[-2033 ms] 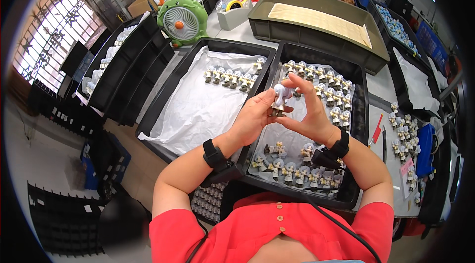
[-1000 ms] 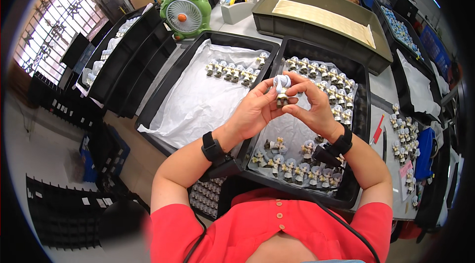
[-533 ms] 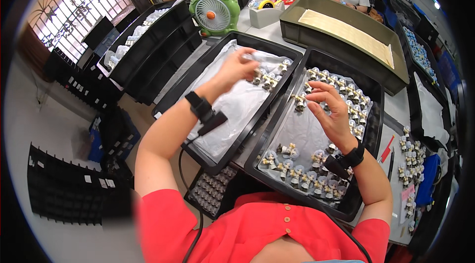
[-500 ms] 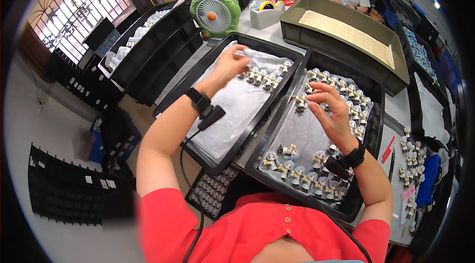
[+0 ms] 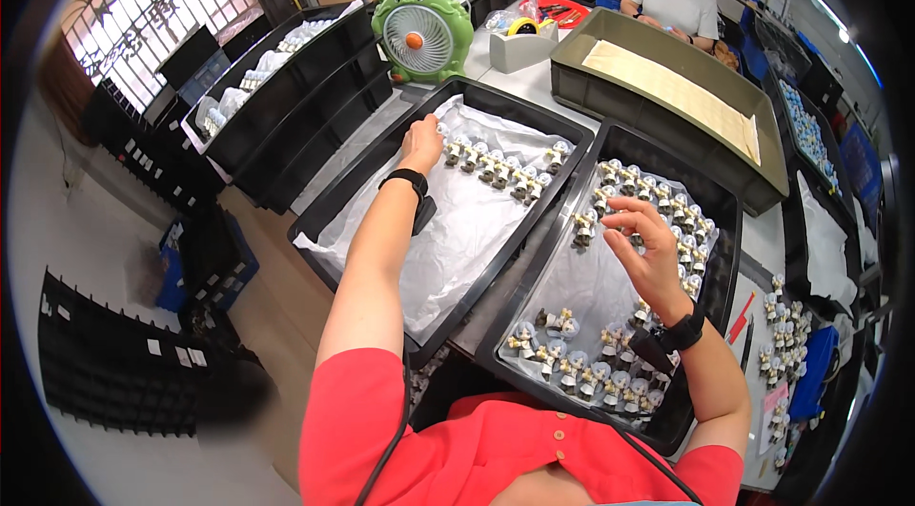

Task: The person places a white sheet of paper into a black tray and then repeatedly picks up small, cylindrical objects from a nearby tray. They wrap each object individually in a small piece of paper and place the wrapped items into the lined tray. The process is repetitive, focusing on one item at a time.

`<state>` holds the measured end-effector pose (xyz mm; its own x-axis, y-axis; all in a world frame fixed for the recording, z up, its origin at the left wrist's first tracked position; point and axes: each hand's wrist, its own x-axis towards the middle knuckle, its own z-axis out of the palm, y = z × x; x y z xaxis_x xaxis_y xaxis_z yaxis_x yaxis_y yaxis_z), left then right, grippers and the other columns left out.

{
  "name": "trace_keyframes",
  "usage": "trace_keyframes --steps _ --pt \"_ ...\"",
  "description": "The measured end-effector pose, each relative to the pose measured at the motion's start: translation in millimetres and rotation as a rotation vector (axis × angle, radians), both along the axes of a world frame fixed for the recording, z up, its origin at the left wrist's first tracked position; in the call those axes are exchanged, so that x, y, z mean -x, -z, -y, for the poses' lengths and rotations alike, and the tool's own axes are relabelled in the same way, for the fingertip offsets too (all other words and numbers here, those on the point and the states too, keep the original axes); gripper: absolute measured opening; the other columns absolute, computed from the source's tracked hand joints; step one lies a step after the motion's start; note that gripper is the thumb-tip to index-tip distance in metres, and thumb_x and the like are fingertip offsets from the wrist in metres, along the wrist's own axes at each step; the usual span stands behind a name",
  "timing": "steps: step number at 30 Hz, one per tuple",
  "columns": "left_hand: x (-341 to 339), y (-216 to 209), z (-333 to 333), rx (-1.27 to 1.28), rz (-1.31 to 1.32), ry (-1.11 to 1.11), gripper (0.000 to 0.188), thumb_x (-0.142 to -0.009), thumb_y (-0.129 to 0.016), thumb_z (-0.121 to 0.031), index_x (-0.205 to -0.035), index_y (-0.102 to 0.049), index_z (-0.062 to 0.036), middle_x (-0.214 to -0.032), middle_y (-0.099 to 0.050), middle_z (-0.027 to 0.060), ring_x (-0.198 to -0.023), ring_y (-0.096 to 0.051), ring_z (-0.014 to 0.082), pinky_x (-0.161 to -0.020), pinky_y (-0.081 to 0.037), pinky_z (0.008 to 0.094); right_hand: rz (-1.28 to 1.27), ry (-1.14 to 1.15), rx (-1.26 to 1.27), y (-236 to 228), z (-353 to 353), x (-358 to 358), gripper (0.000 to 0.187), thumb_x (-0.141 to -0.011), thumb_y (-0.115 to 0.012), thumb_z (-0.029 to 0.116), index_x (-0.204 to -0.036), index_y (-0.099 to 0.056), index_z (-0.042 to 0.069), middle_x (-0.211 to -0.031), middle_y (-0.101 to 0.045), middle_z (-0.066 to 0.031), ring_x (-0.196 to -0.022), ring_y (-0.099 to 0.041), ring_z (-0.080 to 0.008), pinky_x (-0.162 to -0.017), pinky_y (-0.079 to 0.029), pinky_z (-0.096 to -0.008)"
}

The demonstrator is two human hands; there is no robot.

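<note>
Two black trays lined with thin white sheeting lie side by side. In the left tray [image 5: 367, 253], a row of small pale-haired figurines [image 5: 491, 166] crosses the far part. My left hand [image 5: 422, 144] is at the left end of that row, its fingers closed on a figurine [image 5: 442, 131] that is mostly hidden by them. My right hand [image 5: 648, 253] hovers over the right tray [image 5: 729, 220], thumb and fingers curved apart with nothing between them. Beside its fingertips lies a single figurine [image 5: 583, 228]. More figurines fill that tray's far, right and near parts.
An olive bin [image 5: 658, 87] stands behind the right tray. A green animal-shaped fan [image 5: 419, 34] and a grey holder with tape [image 5: 522, 47] stand beyond the left tray. More figurines [image 5: 783, 339] lie at the right. A co-worker in a white shirt [image 5: 679, 6] sits at the back.
My left hand has moved left and down to the row's left end, and its fingers have closed in. My right hand keeps nearly the same pose. The whole view has shifted slightly.
</note>
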<state>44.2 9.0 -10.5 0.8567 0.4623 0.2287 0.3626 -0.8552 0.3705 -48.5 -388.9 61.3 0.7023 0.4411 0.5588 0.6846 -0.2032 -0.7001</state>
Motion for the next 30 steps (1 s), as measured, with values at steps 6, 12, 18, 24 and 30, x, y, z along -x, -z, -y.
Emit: trace_keyframes --steps 6,12,18,24,30 --pt "1.6 -6.4 -1.3 -0.064 -0.106 0.052 0.026 -0.083 -0.061 -0.016 -0.106 -0.06 -0.0062 -0.102 -0.063 0.0204 -0.095 -0.062 0.035 -0.08 -0.05 0.0446 -0.03 0.002 0.061 5.2 -2.8 -1.8 0.013 -0.079 -0.066 0.006 -0.092 -0.067 0.005 -0.108 -0.062 -0.0086 -0.088 -0.059 -0.0166 -0.069 -0.046 -0.0267" --pt "0.3 12.2 -2.3 -0.284 -0.026 0.145 0.018 -0.082 -0.059 -0.012 -0.096 -0.061 -0.0018 -0.106 -0.051 0.0181 -0.086 -0.063 0.037 -0.076 -0.052 0.0425 -0.037 0.014 0.103 10.5 -6.2 -4.8 0.012 -0.079 -0.067 0.006 -0.091 -0.067 0.005 -0.107 -0.062 -0.0085 -0.086 -0.059 -0.0166 -0.069 -0.047 -0.0266" --pt "9.4 10.0 -6.4 -0.185 0.018 0.135 0.021 -0.08 -0.064 -0.019 -0.096 -0.062 -0.0049 -0.102 -0.058 0.0184 -0.091 -0.061 0.0366 -0.078 -0.05 0.0446 -0.038 0.03 0.127 15.5 -5.8 -8.4 0.012 -0.079 -0.066 0.006 -0.091 -0.066 0.005 -0.106 -0.063 -0.0088 -0.088 -0.06 -0.0175 -0.068 -0.047 -0.0269" --pt "11.4 8.1 -4.2 -0.139 0.019 0.059 0.014 -0.081 -0.059 -0.014 -0.087 -0.066 -0.0035 -0.091 -0.066 0.0202 -0.09 -0.064 0.0363 -0.077 -0.052 0.044 -0.067 -0.017 0.185 17.1 0.4 -17.2 0.012 -0.08 -0.066 0.006 -0.092 -0.066 0.004 -0.101 -0.064 -0.008 -0.083 -0.061 -0.0166 -0.068 -0.047 -0.0266" --pt "18.8 -10.1 3.3 -0.164 -0.119 0.055 0.031 -0.079 -0.066 -0.022 -0.103 -0.059 -0.0042 -0.101 -0.063 0.0207 -0.097 -0.062 0.0362 -0.081 -0.05 0.044 -0.182 0.063 0.495 21.0 24.9 -31.0 0.022 -0.078 -0.066 0.015 -0.096 -0.065 0.002 -0.09 -0.066 -0.0147 -0.081 -0.063 -0.0283 -0.074 -0.05 -0.0346"
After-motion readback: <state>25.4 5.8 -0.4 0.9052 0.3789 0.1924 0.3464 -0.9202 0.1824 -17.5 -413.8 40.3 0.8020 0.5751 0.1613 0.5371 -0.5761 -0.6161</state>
